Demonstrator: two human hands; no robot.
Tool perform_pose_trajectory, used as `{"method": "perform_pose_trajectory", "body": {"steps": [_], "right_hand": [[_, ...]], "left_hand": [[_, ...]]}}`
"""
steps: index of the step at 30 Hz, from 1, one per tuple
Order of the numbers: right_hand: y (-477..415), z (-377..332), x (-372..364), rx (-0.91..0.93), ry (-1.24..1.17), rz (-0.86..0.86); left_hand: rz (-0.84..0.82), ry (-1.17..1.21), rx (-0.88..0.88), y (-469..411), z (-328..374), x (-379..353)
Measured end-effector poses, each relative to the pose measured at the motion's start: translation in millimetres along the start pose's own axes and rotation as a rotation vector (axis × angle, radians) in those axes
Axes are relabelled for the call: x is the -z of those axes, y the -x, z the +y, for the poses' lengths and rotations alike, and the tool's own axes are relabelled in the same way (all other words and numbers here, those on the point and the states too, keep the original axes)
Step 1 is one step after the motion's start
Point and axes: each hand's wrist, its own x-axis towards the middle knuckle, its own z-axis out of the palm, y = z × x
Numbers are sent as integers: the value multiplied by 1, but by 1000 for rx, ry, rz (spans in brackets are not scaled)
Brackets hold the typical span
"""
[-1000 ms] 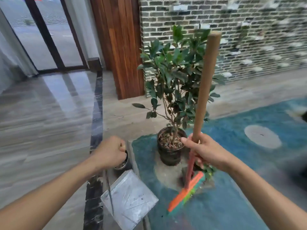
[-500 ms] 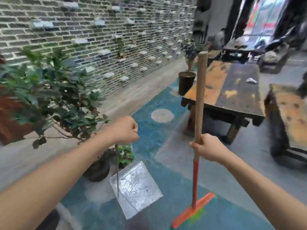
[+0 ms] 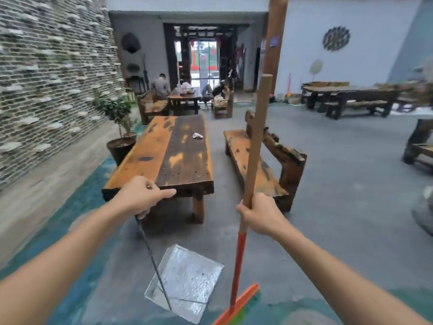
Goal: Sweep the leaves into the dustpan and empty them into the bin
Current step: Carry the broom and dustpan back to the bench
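- While both tools were carried clear of the floor, the left hand (image 3: 140,195) was closed round the top of a thin metal rod, forefinger stretched out along it; the rod ran down to the dustpan (image 3: 187,280).
- Dustpan: shiny metal tray, hung low from the rod and tilted, mouth turned somewhat upward, probably so that anything gathered would stay in. Whether leaves lay inside could not be told; only glare and a few dark specks showed.
- Right hand (image 3: 260,214): fingers wrapped fully round the broom handle (image 3: 256,146), at about the point where bare wood gave way to the red lower part.
- Broom: held nearly upright, its orange head (image 3: 239,306) with green bristles low beside the dustpan, seemingly lifted for walking rather than sweeping.
- Long wooden table (image 3: 178,156) straight ahead, bench (image 3: 255,160) to its right, potted plant (image 3: 120,146) by its left corner.
- Bin: not in view; judged that the carry was toward it.
- Grey floor (image 3: 351,195) ahead showed no leaves.
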Motion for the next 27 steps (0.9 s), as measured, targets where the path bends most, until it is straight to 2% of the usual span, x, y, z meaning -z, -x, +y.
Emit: {"method": "perform_pose_trajectory", "body": {"steps": [5, 12, 21, 27], "right_hand": [[-56, 99, 95, -140, 17, 146], [-148, 231, 195, -314, 29, 261], [-283, 363, 352, -428, 117, 399], [-374, 470, 441, -471, 119, 426]], "left_hand": [[-92, 73, -132, -114, 122, -111], [-160, -1, -286, -249, 249, -263], [-337, 66, -432, -412, 425, -428], [-369, -11, -507, -506, 531, -552]]}}
